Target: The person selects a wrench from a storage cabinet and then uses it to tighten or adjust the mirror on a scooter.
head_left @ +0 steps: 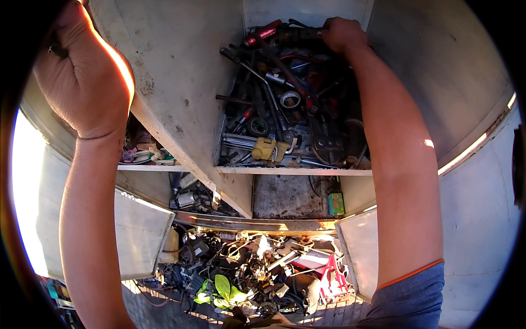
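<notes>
My left hand (87, 82) is raised at the upper left, in front of the cabinet, with its fingers curled. The dark end of a small object (58, 51) pokes out of it; the rest is hidden. My right hand (345, 36) reaches to the back of a shelf, its fingers closed at the end of a dark piece (304, 34) on top of a tool heap. In that heap lie a red cylinder (260, 37), a long-handled ratchet (246, 64), a metal ring (290, 99), and red-jointed bolt cutters (311, 103). A yellow padlock-like block (268, 149) sits at the front.
An upright partition (186, 98) divides the metal cabinet. On the lower shelf stands a small green box (336, 203). Low cabinet doors (141, 233) hang open. Below, mixed parts cover the ground, with a red warning triangle (333, 278) and a leafy plant (223, 288).
</notes>
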Motion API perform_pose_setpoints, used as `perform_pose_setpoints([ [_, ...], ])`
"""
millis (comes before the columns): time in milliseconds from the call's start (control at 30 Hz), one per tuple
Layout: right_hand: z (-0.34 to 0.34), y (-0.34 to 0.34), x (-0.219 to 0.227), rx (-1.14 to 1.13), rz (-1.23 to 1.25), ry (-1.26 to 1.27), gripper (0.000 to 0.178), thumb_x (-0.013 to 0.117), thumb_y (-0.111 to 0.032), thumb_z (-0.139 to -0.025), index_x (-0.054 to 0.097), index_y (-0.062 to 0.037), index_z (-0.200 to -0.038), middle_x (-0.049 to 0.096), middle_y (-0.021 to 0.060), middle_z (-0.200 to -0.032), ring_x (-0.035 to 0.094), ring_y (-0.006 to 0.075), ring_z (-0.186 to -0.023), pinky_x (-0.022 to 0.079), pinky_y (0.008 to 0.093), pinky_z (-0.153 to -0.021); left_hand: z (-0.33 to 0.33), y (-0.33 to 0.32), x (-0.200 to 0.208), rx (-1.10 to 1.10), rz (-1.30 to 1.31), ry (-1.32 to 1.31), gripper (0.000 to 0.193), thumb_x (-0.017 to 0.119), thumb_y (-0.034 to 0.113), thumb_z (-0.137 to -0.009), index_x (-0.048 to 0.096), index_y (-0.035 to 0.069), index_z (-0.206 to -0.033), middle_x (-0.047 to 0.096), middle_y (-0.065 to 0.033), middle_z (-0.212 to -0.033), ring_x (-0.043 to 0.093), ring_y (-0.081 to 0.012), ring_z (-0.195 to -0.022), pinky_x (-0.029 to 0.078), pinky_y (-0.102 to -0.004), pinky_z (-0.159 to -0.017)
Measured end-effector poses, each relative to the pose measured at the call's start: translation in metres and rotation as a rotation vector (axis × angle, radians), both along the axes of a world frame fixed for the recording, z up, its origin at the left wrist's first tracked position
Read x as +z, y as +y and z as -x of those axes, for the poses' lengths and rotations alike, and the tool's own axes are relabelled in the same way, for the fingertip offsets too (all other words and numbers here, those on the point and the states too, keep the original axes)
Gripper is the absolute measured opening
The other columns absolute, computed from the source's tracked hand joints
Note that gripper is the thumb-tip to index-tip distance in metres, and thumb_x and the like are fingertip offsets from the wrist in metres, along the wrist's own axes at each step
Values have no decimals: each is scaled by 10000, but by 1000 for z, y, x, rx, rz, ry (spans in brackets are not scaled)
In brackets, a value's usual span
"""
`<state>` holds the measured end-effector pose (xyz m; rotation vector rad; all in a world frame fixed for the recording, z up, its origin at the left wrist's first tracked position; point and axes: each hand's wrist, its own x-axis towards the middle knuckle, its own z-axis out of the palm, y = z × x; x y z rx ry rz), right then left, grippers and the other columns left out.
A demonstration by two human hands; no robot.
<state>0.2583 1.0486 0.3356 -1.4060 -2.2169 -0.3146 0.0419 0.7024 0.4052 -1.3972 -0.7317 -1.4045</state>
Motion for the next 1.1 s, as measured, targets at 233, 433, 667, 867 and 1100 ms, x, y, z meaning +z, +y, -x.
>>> perform_pose_setpoints([
  [233, -8, 10, -7, -6, -78, -39, 441, 695, -437, -947, 738, -137, -1267, 705, 141, -1312, 569, 406, -1306, 545, 517, -1025, 11, 3, 2, 109, 44, 72, 328, 563, 266, -1109, 657, -4, -947, 649, -14, -856, 570, -97, -789, 433, -229, -760],
  [433, 4, 5, -12, 50, -96, -20, 390, 711, -384, -933, 766, -119, -1213, 728, 115, -1266, 537, 376, -1330, 564, 483, -994, 34, -18, 2, 244, 59, -55, 301, 568, 250, -1108, 704, -11, -1048, 697, -20, -970, 600, -96, -881, 466, -242, -822],
  [667, -1, 10, -5, 41, -77, 4, 330, 680, -277, -935, 775, -120, -1208, 738, 99, -1253, 516, 352, -1352, 576, 462, -964, 22, -15, -11, 472, 65, -208, 419, 482, 229, -1135, 565, -64, -1423, 665, -107, -1370, 634, -129, -1179, 460, -213, -1001],
  [867, 6, 16, -6, 69, -136, 8, 311, 666, -235, -933, 785, -137, -1204, 740, 86, -1255, 512, 355, -1355, 580, 464, -960, 50, -30, -14, 309, 234, -223, 273, 404, 263, -1154, 516, 27, -1231, 567, -34, -1154, 552, -101, -1036, 395, -223, -928],
  [1100, 15, 26, -13, 77, -163, -109, 488, 722, -353, -911, 652, -184, -1363, 690, 128, -1325, 508, 368, -1364, 552, 489, -1000, 66, -29, -17, 262, 255, -219, 245, 416, 219, -1145, 576, 33, -1146, 592, -5, -966, 549, -70, -884, 408, -207, -828],
])
